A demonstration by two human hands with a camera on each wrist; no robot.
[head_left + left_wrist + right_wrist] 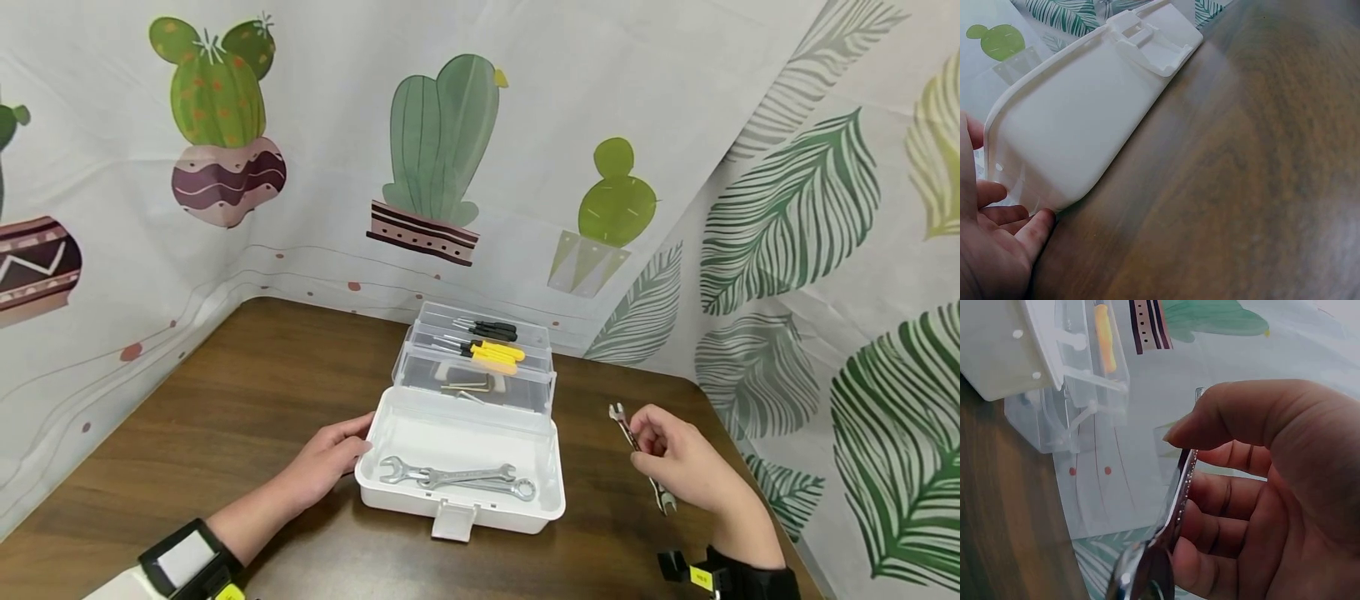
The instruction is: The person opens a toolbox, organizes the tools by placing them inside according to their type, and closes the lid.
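In my right hand (678, 458) I pinch a shiny wrench (626, 429) between thumb and fingers, to the right of the toolbox. An open jaw sticks out at either end of it. My left hand (330, 462) rests against the left end of the white toolbox (491, 518), its fingertips on the outer wall in the left wrist view. Inside the box lie a double open-end wrench (465, 476) and a combination wrench (522, 489), one crossing the other. The front latch (453, 522) hangs down.
Clear stepped trays (420, 367) stand raised at the box's back. They hold black-handled screwdrivers (495, 333), yellow-handled screwdrivers (498, 354) and hex keys (468, 387). Behind the brown table (247, 392) hangs a printed cloth (322, 167), with leaves on its right side.
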